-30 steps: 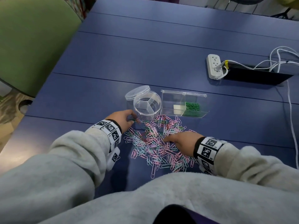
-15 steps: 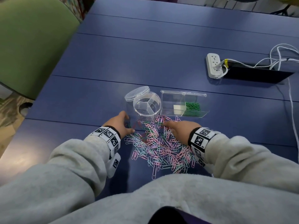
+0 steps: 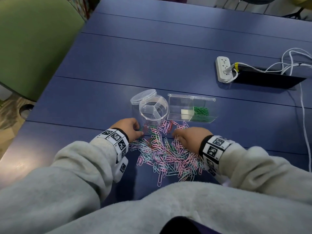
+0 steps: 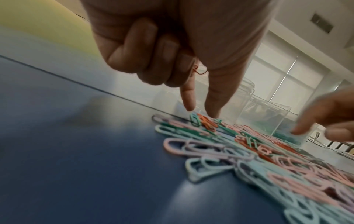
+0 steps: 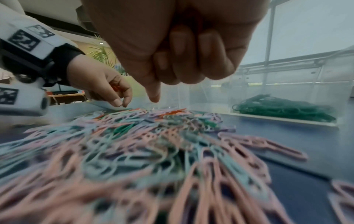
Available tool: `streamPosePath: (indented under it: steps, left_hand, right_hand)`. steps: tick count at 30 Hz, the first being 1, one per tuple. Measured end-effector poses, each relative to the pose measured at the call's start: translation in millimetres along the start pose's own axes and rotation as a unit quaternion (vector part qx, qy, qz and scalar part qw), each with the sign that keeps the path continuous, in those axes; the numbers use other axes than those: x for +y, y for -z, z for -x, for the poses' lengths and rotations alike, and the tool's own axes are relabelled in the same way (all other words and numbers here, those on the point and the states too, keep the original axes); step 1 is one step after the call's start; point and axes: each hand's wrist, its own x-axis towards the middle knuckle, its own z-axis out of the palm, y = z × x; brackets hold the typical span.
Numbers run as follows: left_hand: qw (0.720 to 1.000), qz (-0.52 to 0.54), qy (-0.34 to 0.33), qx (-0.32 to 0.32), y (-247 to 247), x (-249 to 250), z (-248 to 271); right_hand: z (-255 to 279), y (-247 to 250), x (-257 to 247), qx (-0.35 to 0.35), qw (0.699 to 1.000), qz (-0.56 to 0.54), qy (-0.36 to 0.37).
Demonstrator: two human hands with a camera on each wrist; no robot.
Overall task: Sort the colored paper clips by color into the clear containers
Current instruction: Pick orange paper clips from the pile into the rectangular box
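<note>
over clip pile [image 3: 166, 153]: l hand [image 3: 130, 130] curled on red clips, r hand [image 3: 190, 138] curled, index out, holding nothing.

On the blue table [image 3: 152, 56], a pile of pastel paper clips [image 3: 167, 152] lies between the left hand [image 3: 129, 128] and right hand [image 3: 190, 138]. Beyond stand a round divided jar [image 3: 153, 110] and a rectangular clear box [image 3: 190, 109] holding green clips [image 3: 200, 111].
</note>
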Motion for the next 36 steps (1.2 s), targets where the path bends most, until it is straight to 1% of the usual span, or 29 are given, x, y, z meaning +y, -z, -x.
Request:
streamPosePath:
  steps: [2, 4, 11, 14, 17, 21, 24, 28, 33, 36]
  left_hand:
    - [1.000, -0.015, 0.006, -0.016, 2, 7, -2]
    - [0.999, -0.033, 0.010, -0.033, 3, 12, -4]
    - [0.997, -0.052, -0.007, -0.048, 4, 19, -6]
    - [0.998, -0.051, -0.014, -0.042, 3, 17, -4]
    - [0.999, -0.034, -0.027, -0.024, 0, 12, -4]
    - [0.998, -0.003, -0.054, -0.031, -3, 8, -2]
    - [0.998, 0.022, -0.040, -0.031, -5, 4, -1]
    - [0.999, 0.044, -0.011, -0.027, -4, -4, -3]
    - [1.000, 0.012, 0.005, -0.027, -2, -11, -8]
    - [0.999, 0.008, 0.003, -0.032, -2, -11, -7]
  right_hand:
    - [-11, 8, 0, 0.025, 1.000, -0.014, -0.011]
    - [-22, 14, -1, 0.036, 0.999, -0.020, -0.018]
    - [-43, 14, 2, 0.019, 0.999, 0.002, -0.046]
    - [-42, 8, 6, 0.012, 0.998, 0.012, -0.053]
    - [-40, 7, 6, 0.023, 0.999, 0.008, -0.049]
    - [-42, 11, 3, 0.042, 0.998, -0.003, -0.041]
    - [-46, 10, 3, 0.021, 0.999, 0.009, -0.042]
    - [-45, 10, 4, 0.022, 0.999, 0.007, -0.045]
    - [-44, 9, 5, 0.012, 0.999, 0.013, -0.048]
    - [-44, 8, 5, 0.002, 0.998, -0.007, -0.056]
